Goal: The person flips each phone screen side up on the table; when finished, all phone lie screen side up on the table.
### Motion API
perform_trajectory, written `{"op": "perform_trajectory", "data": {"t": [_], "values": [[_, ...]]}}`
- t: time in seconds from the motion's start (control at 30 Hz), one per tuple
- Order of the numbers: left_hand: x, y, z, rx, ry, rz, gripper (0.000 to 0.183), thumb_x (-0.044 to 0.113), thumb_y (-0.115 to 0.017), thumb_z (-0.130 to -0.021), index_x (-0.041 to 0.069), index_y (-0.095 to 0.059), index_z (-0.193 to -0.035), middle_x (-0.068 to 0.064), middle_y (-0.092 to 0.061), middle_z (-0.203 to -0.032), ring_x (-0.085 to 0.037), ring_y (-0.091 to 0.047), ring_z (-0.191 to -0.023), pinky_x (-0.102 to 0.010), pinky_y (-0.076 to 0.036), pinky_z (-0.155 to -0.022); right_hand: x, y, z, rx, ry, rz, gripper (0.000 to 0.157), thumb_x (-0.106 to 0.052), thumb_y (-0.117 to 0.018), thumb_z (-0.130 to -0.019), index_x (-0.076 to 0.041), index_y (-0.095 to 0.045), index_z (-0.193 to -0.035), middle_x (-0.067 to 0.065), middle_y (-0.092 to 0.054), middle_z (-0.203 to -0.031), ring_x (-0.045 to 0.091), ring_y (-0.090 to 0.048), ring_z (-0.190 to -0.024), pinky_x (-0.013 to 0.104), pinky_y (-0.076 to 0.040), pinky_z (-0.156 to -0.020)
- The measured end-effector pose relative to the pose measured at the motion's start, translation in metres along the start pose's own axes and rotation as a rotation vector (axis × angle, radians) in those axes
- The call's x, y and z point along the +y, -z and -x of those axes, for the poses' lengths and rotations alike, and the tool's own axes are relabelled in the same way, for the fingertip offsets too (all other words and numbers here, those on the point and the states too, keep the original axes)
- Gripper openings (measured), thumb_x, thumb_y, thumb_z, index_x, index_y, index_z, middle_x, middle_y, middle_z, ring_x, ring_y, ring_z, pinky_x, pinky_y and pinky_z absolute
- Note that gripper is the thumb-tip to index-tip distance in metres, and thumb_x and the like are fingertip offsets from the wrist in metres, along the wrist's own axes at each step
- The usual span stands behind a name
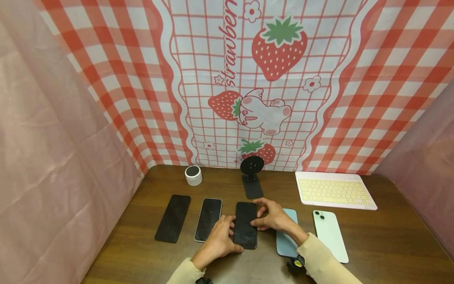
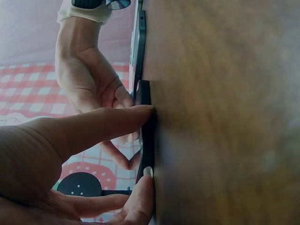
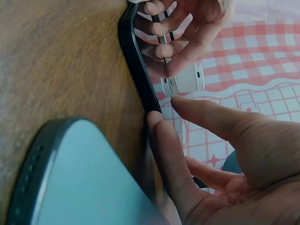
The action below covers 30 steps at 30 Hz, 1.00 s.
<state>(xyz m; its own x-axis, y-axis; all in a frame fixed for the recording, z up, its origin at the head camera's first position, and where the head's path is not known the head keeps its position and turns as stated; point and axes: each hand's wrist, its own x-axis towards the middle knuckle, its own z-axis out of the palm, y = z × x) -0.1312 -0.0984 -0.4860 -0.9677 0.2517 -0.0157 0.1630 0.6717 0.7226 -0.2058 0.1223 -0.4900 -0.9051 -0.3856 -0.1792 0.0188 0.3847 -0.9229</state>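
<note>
Dark phone (image 1: 246, 232) lies on the table (image 1: 252, 268) on the near side of the stand (image 1: 252, 187), its black screen facing up. The left hand (image 1: 220, 240) is clamped on it, with the fingers along its left edge and the thumb at its near end. The right hand (image 1: 274, 217) grips it from the opposite side, its thumb and fingers about the right edge and the far corner, the corner closest to the stand.

The stand carries a tilted round plate with small dots over a flat rectangular base. Nearer the person than the stand and to its left lie a silver-edged phone (image 1: 209, 219) and, farther left of the stand, an outermost black phone (image 1: 173, 219), both screens up. Left of the stand and slightly beyond its base sits a white cylinder (image 1: 193, 178) with a dark top.

To the right of the stand and nearer the person are a light blue phone (image 1: 286, 245), partly under the right arm, and a pale green phone (image 1: 331, 238) with its cameras up. Well right of the stand lies a white keyboard (image 1: 335, 191) with yellow keys. Behind the stand hangs a strawberry-printed cloth (image 1: 269, 112).
</note>
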Motion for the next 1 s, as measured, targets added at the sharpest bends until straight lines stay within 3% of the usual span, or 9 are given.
{"op": "perform_trajectory", "data": {"t": [0.27, 0.4, 0.53, 0.8, 1.0], "values": [[0.006, -0.002, 0.004, 0.031, -0.05, -0.027, 0.106, 0.016, -0.102, -0.057, -0.001, -0.051, -0.148, -0.013, -0.061, -0.116, -0.018, -0.06, -0.088, -0.027, -0.046, -0.073, 0.002, 0.007, 0.009, -0.037, 0.047, -0.006, 0.073, -0.005, -0.086, -0.082, 0.008, -0.05, -0.144, 0.014, -0.068, -0.095, 0.017, -0.071, -0.069, 0.037, -0.062, -0.061], [0.013, -0.006, 0.008, 0.03, -0.061, -0.099, 0.105, 0.021, -0.101, -0.061, 0.001, -0.049, -0.151, -0.017, -0.058, -0.124, -0.028, -0.063, -0.106, -0.041, -0.054, -0.087, 0.001, 0.01, 0.017, -0.042, 0.046, -0.015, 0.07, -0.009, -0.085, -0.085, 0.007, -0.05, -0.145, 0.019, -0.069, -0.103, 0.019, -0.071, -0.073, 0.04, -0.062, -0.063], [0.021, -0.011, 0.011, 0.038, -0.076, -0.161, 0.1, 0.023, -0.1, -0.064, 0.004, -0.051, -0.15, -0.022, -0.054, -0.136, -0.039, -0.057, -0.119, -0.055, -0.052, -0.098, 0.001, 0.014, 0.026, -0.042, 0.058, -0.015, 0.065, -0.012, -0.082, -0.09, 0.007, -0.051, -0.144, 0.021, -0.068, -0.107, 0.023, -0.073, -0.078, 0.041, -0.062, -0.064], [0.034, -0.024, 0.014, 0.057, -0.116, -0.192, 0.084, 0.024, -0.094, -0.076, 0.008, -0.054, -0.148, -0.021, -0.05, -0.145, -0.037, -0.055, -0.123, -0.052, -0.054, -0.097, 0.006, 0.029, 0.039, -0.021, 0.072, 0.031, 0.053, -0.017, -0.074, -0.097, 0.004, -0.055, -0.141, 0.019, -0.069, -0.112, 0.027, -0.076, -0.083, 0.036, -0.062, -0.065], [0.045, -0.038, 0.016, -0.001, -0.189, -0.219, 0.075, 0.027, -0.088, -0.085, 0.012, -0.053, -0.15, -0.017, -0.049, -0.149, -0.032, -0.052, -0.129, -0.047, -0.055, -0.099, 0.012, 0.041, 0.048, 0.021, 0.035, 0.031, 0.051, -0.018, -0.074, -0.097, 0.003, -0.056, -0.14, 0.019, -0.068, -0.113, 0.027, -0.075, -0.087, 0.036, -0.062, -0.067]]}}
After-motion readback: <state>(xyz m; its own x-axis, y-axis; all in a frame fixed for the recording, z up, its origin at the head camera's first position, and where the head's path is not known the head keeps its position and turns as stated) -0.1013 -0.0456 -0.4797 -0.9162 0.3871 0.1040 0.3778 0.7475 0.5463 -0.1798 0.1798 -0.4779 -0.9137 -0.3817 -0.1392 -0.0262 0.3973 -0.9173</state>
